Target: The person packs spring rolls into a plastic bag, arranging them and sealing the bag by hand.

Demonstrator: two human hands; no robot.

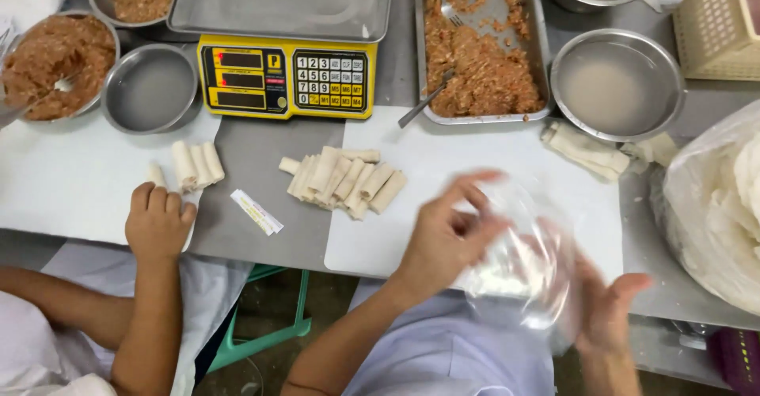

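Lying between both hands (447, 234): thin wrapper (526, 253).

The thin, translucent wrapper sheet (526, 265) is nearly clear, with a whitish sheen where it catches the light. It is limp and crinkled, and motion blurs its outline. It is lifted off the white cutting board (475, 166), spread between the left hand (451, 234) and the right hand (606, 309). The left fingers pinch its upper left edge; the right palm lies open under its lower right side. It hangs over the near edge of the desk (261, 159), in front of the person's light apron.
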